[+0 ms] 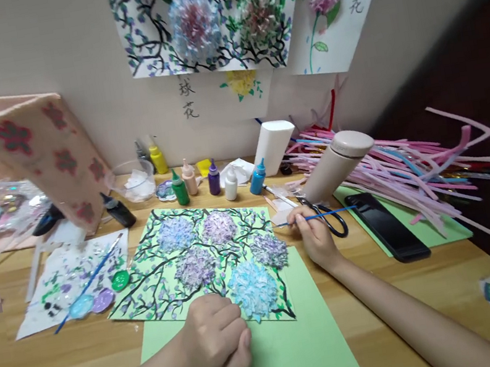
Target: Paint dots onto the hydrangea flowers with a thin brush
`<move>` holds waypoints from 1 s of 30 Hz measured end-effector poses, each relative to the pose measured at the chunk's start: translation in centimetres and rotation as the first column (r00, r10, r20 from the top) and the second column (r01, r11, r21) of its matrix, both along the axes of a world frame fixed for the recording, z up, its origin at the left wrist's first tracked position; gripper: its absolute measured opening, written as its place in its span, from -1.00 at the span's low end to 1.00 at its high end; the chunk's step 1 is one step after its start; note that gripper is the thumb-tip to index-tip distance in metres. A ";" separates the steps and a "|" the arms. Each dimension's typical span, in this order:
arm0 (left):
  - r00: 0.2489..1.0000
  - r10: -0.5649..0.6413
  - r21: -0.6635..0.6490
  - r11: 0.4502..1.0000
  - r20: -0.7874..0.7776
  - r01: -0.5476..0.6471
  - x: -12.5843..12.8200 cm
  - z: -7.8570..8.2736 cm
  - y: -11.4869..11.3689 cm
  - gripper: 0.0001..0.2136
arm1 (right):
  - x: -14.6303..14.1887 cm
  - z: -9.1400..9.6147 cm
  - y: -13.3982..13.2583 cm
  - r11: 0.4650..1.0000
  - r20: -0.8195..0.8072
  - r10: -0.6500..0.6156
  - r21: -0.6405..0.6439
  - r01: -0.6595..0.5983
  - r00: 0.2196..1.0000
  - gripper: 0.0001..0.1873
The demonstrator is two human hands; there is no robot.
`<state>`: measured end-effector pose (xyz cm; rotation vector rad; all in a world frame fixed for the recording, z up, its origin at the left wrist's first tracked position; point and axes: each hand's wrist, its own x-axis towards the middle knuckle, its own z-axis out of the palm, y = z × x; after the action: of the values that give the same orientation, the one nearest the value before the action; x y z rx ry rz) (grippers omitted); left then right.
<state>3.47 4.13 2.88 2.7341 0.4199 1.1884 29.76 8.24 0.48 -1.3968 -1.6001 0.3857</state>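
Observation:
My right hand point(316, 239) pinches a thin blue paintbrush point(332, 213) just off the right edge of the picture. Its bristle end points left toward the paper. My left hand point(218, 336), closed in a fist, rests at the lower edge of the flower picture point(151, 299); whether anything is inside the fist is hidden. On the picture are black painted branches, small green and purple leaves and several raised flower heads. The pale blue flower point(253, 288) is nearest my left hand, the grey-purple flower point(269, 251) nearest my right. A green sheet point(298, 362) lies underneath.
Paint bottles point(180, 188) line the back. At left, a second brush point(93, 274) and paint lids point(103, 300) lie on a stained tissue point(66, 270). Scissors point(339, 224), a tumbler point(336, 165), a phone point(386, 225) and pipe cleaners point(410, 162) are at right. Flower pictures point(145, 37) hang behind.

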 end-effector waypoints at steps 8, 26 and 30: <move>0.916 0.400 0.099 0.910 0.047 -0.402 -8.2 3.1 -0.2 -0.72 | -0.9 2.4 -1.0 0.954 -0.139 -0.053 0.286 0.092 0.989 -0.75; 0.149 0.882 -0.179 0.075 -0.446 -0.981 -23.9 1.6 3.7 -0.75 | -26.0 10.0 -2.1 0.759 -0.088 0.626 -0.161 -0.631 0.775 -0.78; 0.122 0.854 -0.196 0.024 -0.506 -0.980 -23.7 1.4 3.8 -0.72 | -27.5 7.8 -0.9 0.820 -0.037 0.564 -0.094 -0.565 0.825 -0.78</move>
<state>-20.27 7.88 4.30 1.8206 2.4968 0.5398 2.25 7.33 8.27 -0.9559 -2.0006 0.8312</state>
